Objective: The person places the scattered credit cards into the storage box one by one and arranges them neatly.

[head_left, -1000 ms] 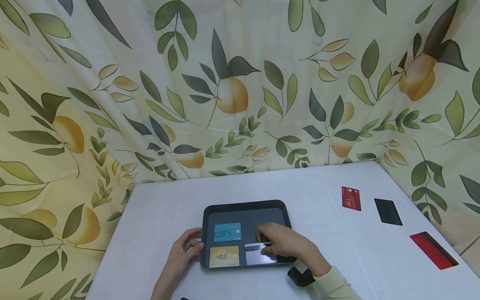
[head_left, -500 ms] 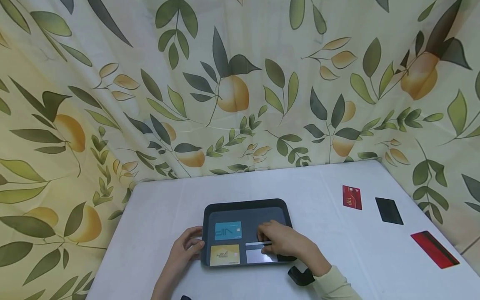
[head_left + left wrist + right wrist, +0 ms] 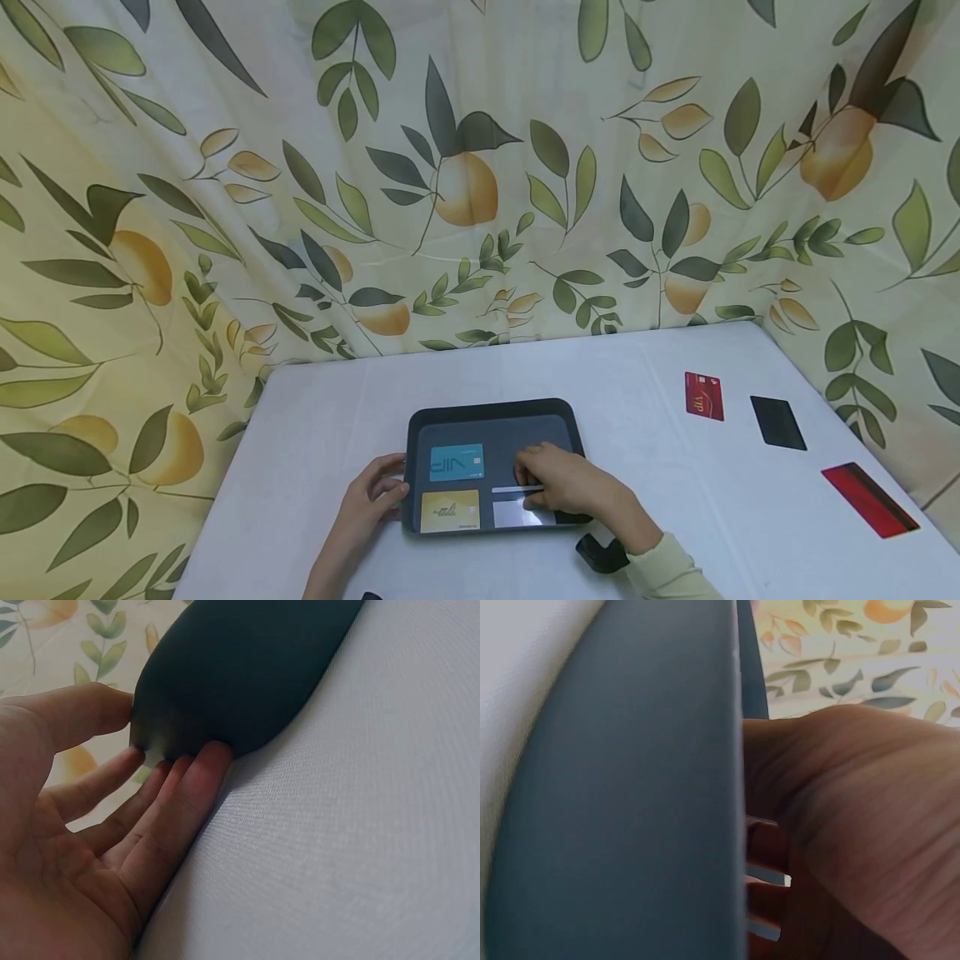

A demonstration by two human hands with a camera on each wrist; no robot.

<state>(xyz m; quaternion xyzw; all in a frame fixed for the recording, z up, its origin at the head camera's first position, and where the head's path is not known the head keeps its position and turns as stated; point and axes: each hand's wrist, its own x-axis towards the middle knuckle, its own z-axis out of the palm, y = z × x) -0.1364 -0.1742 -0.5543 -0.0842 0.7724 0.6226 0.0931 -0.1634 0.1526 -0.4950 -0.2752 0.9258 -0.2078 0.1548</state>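
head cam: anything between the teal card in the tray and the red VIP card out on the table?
Head view: the right hand, the tray rim, then bare white table up to the red VIP card. The teal card is clear of the hand.

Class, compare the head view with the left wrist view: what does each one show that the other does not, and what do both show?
Only the head view shows the right hand on a white card in the tray, the blue card and yellow card beside it, and the red card, black card and striped red card out on the table.

Only the left wrist view shows the open palm and the fingertips touching the tray's rim from close up.

Both show the left hand at the dark tray on the white table.
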